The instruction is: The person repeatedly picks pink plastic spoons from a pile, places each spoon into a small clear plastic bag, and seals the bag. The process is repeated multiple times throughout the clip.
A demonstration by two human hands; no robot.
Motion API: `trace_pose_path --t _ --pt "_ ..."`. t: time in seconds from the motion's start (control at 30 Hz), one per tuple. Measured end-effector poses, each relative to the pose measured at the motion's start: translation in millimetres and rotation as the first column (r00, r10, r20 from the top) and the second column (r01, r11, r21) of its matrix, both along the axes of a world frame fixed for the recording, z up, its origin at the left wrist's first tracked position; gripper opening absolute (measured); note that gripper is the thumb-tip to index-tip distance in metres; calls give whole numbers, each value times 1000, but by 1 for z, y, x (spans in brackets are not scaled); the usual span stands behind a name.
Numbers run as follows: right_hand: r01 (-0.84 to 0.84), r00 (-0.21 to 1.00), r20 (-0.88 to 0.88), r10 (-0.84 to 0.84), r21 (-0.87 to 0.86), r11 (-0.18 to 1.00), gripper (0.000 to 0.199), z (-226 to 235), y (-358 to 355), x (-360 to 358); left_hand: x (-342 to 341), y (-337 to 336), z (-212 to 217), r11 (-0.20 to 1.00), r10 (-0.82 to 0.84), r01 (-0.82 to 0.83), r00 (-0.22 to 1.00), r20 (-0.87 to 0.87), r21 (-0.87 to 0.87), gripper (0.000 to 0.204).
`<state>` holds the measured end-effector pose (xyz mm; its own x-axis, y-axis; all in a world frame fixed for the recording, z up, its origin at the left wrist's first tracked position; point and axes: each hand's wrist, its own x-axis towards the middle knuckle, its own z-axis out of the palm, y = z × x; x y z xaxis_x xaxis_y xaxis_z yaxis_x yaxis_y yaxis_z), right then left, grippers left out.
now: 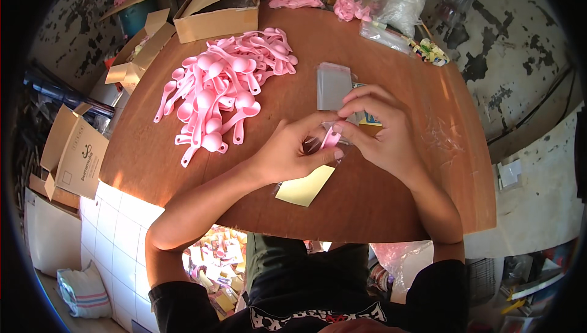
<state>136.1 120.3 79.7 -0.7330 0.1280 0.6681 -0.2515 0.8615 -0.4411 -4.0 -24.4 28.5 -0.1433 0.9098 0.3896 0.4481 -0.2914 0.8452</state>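
Over the middle of the brown table, my left hand (287, 149) is closed around a clear plastic bag (313, 143) with a pink measuring spoon (331, 138) in it. Only the spoon's handle end with its hole shows; its bowl is hidden by my fingers. My right hand (384, 126) pinches at the bag's upper edge, thumb and fingertips close to the handle end. A pale yellow card (306, 187) hangs below my left hand, seemingly in the same bag. Just beyond my hands lies a stack of clear bags (334, 87). Partly behind my right hand is a yellow and blue printed card (370, 119).
A heap of pink spoons (214, 97) covers the table's left part. Cardboard boxes (217, 18) stand at the far left edge. More bagged pink pieces (354, 7) and plastic wrap (403, 3) lie at the back. Packed cards (217, 256) sit below the table's front edge.
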Motion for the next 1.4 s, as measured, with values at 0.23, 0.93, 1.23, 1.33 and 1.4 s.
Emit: trace_pose_path --t 0.23,0.93,1.23,1.33,1.4 --pt "44 998 35 -48 112 993 12 4 1 7 3 1 -9 988 19 -5 996 -88 157 52" --pt "109 962 273 -27 -292 950 8 -4 -6 36 14 -6 -11 970 -147 180 970 -196 162 53" --pt "148 979 141 -150 23 989 8 7 -20 40 12 -8 0 991 -112 104 988 -102 -84 54" --pt "194 967 129 -221 191 962 8 5 -20 37 12 -8 -4 993 -115 113 987 -113 -24 54" --pt "180 957 183 -225 232 956 7 5 -19 35 12 -7 -7 993 -114 111 987 -111 -31 54"
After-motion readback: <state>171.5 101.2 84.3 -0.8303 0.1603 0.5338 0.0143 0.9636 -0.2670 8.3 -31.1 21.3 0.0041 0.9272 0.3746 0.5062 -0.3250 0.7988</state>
